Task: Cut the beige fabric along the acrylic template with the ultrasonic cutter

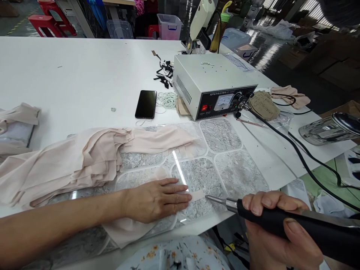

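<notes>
My left hand (159, 200) lies flat, fingers stretched out, pressing a pale pink fabric piece (126, 230) onto a grey marble-patterned sheet (236, 172). A narrow end of the fabric (197, 195) pokes out past the fingertips. Wrapped round the black handle of an ultrasonic welding handpiece (267, 221) is my right hand (281, 232). The handpiece's thin metal tip sits right at the strip's end; whether it touches the cloth I cannot tell. Beyond the left hand lies a stack of pale pink fabric pieces (92, 157), with one piece (163, 138) stretched out to the right.
A white control box (202, 78) with a dial stands at the back right, its black cable (292, 144) running along the right side. Nearby are a phone (146, 104), coiled pale cords (168, 100), black scraps (165, 73) and a glass jar (320, 131).
</notes>
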Motion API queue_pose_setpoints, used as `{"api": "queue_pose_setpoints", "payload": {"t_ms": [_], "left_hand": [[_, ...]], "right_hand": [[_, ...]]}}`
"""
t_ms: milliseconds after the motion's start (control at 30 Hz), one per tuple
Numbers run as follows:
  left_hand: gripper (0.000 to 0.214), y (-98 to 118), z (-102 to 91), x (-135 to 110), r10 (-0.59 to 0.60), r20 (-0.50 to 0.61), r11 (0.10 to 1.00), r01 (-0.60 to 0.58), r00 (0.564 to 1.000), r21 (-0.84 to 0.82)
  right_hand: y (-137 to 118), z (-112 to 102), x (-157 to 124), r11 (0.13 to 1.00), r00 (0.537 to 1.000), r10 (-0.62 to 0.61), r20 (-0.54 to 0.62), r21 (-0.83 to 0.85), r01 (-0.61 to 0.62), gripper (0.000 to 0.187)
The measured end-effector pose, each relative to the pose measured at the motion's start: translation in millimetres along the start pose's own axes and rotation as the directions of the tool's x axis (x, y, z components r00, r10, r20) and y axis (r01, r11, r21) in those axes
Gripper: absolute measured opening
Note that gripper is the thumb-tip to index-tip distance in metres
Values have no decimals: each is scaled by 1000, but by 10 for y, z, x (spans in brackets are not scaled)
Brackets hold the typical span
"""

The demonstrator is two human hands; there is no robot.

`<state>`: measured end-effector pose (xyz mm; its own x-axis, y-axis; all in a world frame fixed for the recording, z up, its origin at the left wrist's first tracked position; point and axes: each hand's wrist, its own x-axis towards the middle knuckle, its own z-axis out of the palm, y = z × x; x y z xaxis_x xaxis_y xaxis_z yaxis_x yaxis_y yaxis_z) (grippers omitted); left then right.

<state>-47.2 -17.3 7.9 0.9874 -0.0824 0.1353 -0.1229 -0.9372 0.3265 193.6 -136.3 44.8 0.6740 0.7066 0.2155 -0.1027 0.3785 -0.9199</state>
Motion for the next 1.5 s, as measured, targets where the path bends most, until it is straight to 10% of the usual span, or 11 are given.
{"api": "queue_pose_setpoints", "payload": {"t_ms": [1500], "left_hand": [[38,-22,94,-18,23,-60,1000,-22,998,11]], "right_hand": [[84,49,33,995,991,-90,99,42,86,12]]}}
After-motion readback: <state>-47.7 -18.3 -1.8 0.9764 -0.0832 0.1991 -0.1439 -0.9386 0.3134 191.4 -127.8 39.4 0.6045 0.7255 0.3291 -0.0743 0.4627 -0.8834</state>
